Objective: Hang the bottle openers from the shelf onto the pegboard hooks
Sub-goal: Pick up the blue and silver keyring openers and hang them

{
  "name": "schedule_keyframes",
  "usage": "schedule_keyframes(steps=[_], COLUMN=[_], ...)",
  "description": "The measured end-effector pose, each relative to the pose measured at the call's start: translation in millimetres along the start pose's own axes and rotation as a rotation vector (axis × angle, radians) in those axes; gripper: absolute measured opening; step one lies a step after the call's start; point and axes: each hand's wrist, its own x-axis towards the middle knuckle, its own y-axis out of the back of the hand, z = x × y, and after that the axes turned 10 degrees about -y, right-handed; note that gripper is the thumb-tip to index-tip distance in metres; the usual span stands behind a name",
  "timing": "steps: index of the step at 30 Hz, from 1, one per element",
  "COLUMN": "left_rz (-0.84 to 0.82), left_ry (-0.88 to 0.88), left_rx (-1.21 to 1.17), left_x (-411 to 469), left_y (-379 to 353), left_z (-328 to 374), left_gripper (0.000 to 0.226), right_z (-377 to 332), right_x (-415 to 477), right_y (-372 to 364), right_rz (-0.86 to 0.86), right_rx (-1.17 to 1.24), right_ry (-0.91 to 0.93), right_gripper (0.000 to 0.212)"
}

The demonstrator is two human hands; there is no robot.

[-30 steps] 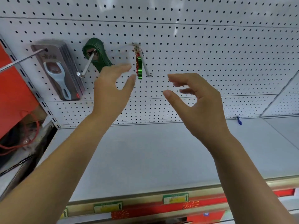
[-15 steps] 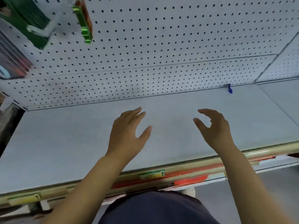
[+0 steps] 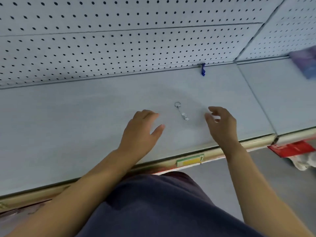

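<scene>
A small silver bottle opener (image 3: 182,111) on a key ring lies flat on the pale grey shelf (image 3: 71,127). My left hand (image 3: 141,132) hovers just left of it, fingers relaxed and empty. To the right of the opener is my right hand (image 3: 222,124), fingers loosely curled and holding nothing. The white pegboard (image 3: 119,45) rises behind the shelf; no hooks show in this view.
A small blue clip (image 3: 203,70) sits where the pegboard meets the shelf. A purple-blue packet (image 3: 306,63) lies on the neighbouring shelf at the far right. Red packaging (image 3: 290,148) is below the shelf edge at the right. A yellow price label (image 3: 189,160) is on the front rail.
The view has dropped from the pegboard hooks to the shelf. Both hands came down from the hung openers and now flank the silver opener, which has come into view.
</scene>
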Motion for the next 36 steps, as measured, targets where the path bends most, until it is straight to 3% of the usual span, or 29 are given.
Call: schedule_keyframes(steps=[6, 12, 20, 24, 28, 36], left_rz=[0.096, 0.130, 0.157, 0.220, 0.210, 0.239], left_ry=[0.155, 0.295, 0.215, 0.146, 0.117, 0.099], left_rx=[-0.169, -0.202, -0.126, -0.117, -0.120, -0.201], left_x=[68.3, 110.1, 114.0, 111.1, 109.2, 103.0], left_y=[-49.2, -70.8, -78.2, -81.3, -81.1, -79.8], left_z=[26.9, 25.5, 16.1, 11.0, 7.6, 6.9], left_gripper=[0.033, 0.039, 0.017, 0.006, 0.005, 0.008], right_z=[-9.5, -34.2, -56.4, -54.2, -36.1, 26.4], right_x=[70.6, 145.8, 200.0, 198.3, 167.8, 75.7], right_y=[15.6, 16.7, -18.4, -20.4, -8.0, 21.0], right_rz=[-0.093, -0.110, -0.097, -0.049, -0.119, -0.235], right_rx=[0.008, 0.004, -0.049, 0.000, 0.065, -0.116], right_ry=[-0.003, 0.067, 0.050, 0.077, 0.123, 0.429], right_gripper=[0.029, 0.033, 0.024, 0.015, 0.012, 0.017])
